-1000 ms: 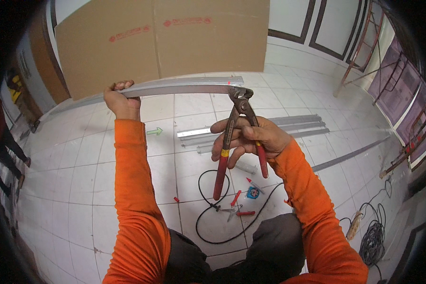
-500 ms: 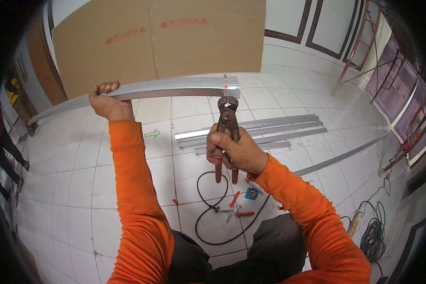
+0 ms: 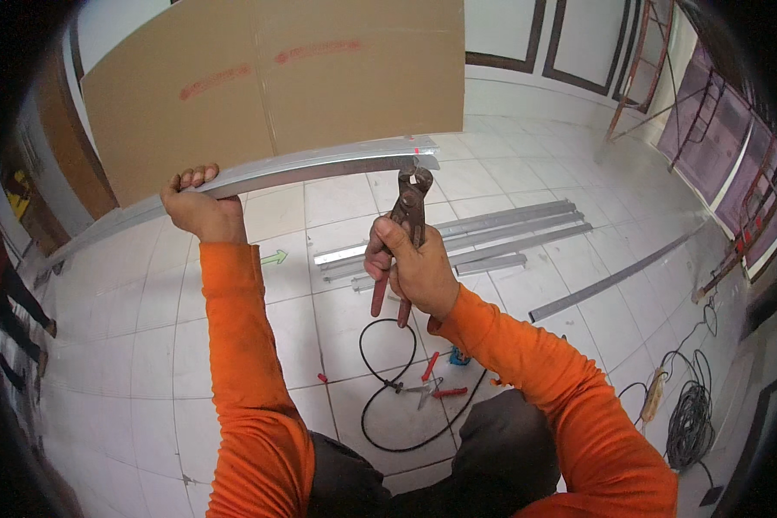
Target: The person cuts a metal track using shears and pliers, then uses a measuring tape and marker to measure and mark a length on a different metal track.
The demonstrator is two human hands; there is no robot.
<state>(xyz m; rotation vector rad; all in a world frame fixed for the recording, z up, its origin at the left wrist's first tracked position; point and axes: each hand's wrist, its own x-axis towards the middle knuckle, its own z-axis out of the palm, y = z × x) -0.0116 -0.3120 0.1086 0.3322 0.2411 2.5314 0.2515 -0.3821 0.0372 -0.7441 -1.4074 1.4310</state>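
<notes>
My left hand (image 3: 203,207) grips a long grey metal channel (image 3: 319,167), its fingers over the far edge. The channel runs from the far left to its end just right of the middle, with a small red mark near that end. A pair of end-cutting pincers (image 3: 408,207) with red handles is in my right hand (image 3: 421,266). The pincers point up and away, and their jaws meet the channel's near edge close to its end. How deep the metal sits between the jaws I cannot tell.
Several metal channels (image 3: 509,233) lie on the tiled floor ahead. Near my knees are a black cable (image 3: 363,413), red-handled pliers (image 3: 432,390) and a blue tape measure (image 3: 460,356). A cable coil (image 3: 691,423) lies right. A large cardboard sheet (image 3: 354,91) stands behind; scaffolding (image 3: 639,78) rises right.
The pincers have tilted, their handles swinging left, and the jaws now meet the channel's edge near its end. The channel has turned slightly in my left hand.
</notes>
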